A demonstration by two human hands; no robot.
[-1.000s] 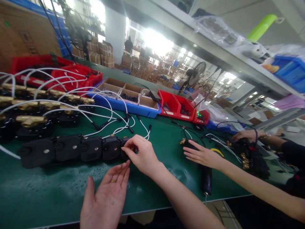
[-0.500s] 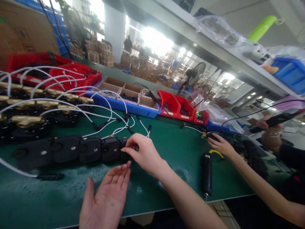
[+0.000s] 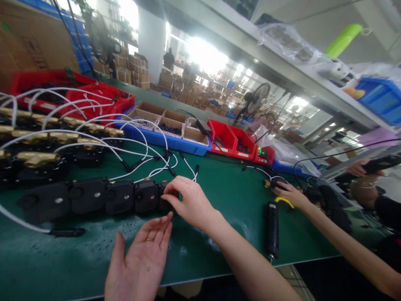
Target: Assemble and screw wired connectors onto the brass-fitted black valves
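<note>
Five black plastic housings (image 3: 119, 197) stood in a row along the green bench (image 3: 188, 263), and over the last second we saw little change at them. Our right hand (image 3: 188, 200) was still at the rightmost black housing (image 3: 165, 205), its thumb and forefinger drawn close together against the face; we could not tell whether anything small was pinched between them. Our left hand (image 3: 142, 255) lay palm up just below, its fingers unfolded and grasping nothing, with a tiny round piece (image 3: 148, 269) resting on the palm exactly as before.

What had changed lay to either side. At the left, a white cable (image 3: 28, 221) with a slim black plug (image 3: 67, 232) had come to lie on the bench in front of the row. At the right, a co-worker's bare hand (image 3: 291, 194) had moved farther off, taking along a small dark part (image 3: 278, 181), so that a black cylindrical tool (image 3: 272, 230) and a curved yellow piece (image 3: 285, 202) beside it showed uncovered. Beyond, another hand with a bracelet (image 3: 360, 167) had risen and held a dark object, too blurred for us to name. We judged that none of this disturbed the work at the rightmost housing.
</note>
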